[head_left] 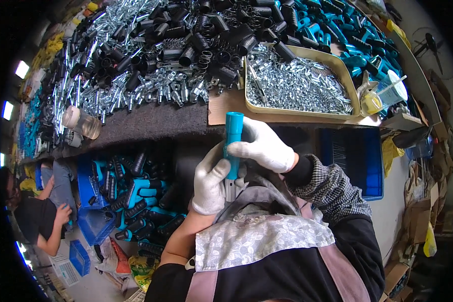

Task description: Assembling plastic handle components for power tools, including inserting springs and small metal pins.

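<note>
A teal tube (pixel 233 135) stands roughly upright in front of my chest, with a silvery metal shaft (pixel 230 191) sticking out of its lower end. My left hand (pixel 209 184), in a white glove, is closed round the lower part from the left, its thumb against the tube. From the right, my gloved right hand (pixel 263 147) grips the tube higher up, its thumb lying across the front. The fingers behind the tube are partly hidden.
Beyond my hands, the bench holds black sleeves and springs (pixel 206 48), metal pins (pixel 100 45), a tray (pixel 307 111) of small metal parts and teal pieces (pixel 332 30). A jar (pixel 80 122) and plastic cup (pixel 391 90) stand near its edge. Teal-and-black handles (pixel 141 194) fill the lower left; a blue bin (pixel 372 166) sits right. Another person (pixel 38 216) is far left.
</note>
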Tool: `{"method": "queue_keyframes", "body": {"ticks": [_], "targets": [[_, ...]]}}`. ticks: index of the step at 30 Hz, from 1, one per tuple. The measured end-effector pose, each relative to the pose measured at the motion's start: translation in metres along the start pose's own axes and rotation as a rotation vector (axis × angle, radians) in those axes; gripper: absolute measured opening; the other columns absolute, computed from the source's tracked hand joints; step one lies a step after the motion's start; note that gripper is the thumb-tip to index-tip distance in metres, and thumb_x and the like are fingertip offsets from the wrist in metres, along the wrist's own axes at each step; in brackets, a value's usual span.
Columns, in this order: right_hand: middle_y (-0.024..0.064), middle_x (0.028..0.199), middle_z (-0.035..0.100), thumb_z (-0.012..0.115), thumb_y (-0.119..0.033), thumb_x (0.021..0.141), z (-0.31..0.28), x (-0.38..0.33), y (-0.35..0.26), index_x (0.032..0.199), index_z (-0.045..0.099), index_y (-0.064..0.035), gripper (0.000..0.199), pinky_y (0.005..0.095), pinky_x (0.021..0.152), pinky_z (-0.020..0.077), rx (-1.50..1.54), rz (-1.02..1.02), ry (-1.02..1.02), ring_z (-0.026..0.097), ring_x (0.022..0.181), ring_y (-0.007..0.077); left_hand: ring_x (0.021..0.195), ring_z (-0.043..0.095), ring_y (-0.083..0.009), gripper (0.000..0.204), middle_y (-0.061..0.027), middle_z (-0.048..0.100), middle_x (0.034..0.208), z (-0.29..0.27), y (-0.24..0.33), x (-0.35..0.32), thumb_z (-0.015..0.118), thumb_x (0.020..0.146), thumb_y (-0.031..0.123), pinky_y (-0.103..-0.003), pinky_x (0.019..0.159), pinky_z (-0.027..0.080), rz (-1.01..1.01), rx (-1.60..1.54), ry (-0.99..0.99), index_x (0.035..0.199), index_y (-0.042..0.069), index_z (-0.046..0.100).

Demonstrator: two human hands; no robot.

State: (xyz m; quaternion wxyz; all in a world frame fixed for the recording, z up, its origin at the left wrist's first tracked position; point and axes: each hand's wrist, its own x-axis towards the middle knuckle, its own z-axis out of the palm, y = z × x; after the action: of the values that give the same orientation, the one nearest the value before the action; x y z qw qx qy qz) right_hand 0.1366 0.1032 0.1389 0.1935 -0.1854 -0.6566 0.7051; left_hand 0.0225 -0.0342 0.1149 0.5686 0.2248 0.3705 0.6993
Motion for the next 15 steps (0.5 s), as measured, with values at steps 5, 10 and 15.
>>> {"method": "queue_keyframes", "body": {"ticks": [5, 10, 15], "targets": [[0.0038, 0.099, 0.059, 0.076, -0.023, 0.084, 0.009, 0.015, -0.004, 0.112, 0.056, -0.0015, 0.040, 0.0301, 0.085, 0.0484, -0.203, -0.068, -0.023, 0.055, 0.092, 0.0110, 0.065, 0.062, -0.0169, 0.056, -0.0121, 0.064, 0.087, -0.012, 0.001, 0.000, 0.063, 0.096, 0.031, -0.027, 0.061, 0.051, 0.017, -0.071, -0.017, 0.136, -0.006, 0.046], [0.0027, 0.098, 0.058, 0.071, -0.020, 0.085, 0.028, 0.023, -0.002, 0.110, 0.057, -0.0019, 0.034, 0.0297, 0.081, 0.0471, -0.117, -0.066, -0.005, 0.051, 0.088, 0.0103, 0.066, 0.061, -0.0152, 0.038, -0.0073, 0.062, 0.092, -0.006, 0.000, -0.003, 0.050, 0.104, 0.033, -0.028, 0.057, 0.050, 0.082, -0.136, 0.028, 0.128, 0.003, 0.052], [0.0070, 0.082, 0.063, 0.066, -0.028, 0.092, 0.031, 0.034, -0.029, 0.107, 0.062, 0.0012, 0.033, 0.0338, 0.073, 0.0499, -0.189, 0.107, 0.105, 0.059, 0.080, 0.0139, 0.067, 0.061, -0.0135, 0.036, -0.0067, 0.062, 0.087, -0.007, 0.000, 0.013, 0.048, 0.105, 0.034, -0.025, 0.058, 0.051, 0.141, -0.033, 0.208, 0.126, 0.005, 0.054]]}}
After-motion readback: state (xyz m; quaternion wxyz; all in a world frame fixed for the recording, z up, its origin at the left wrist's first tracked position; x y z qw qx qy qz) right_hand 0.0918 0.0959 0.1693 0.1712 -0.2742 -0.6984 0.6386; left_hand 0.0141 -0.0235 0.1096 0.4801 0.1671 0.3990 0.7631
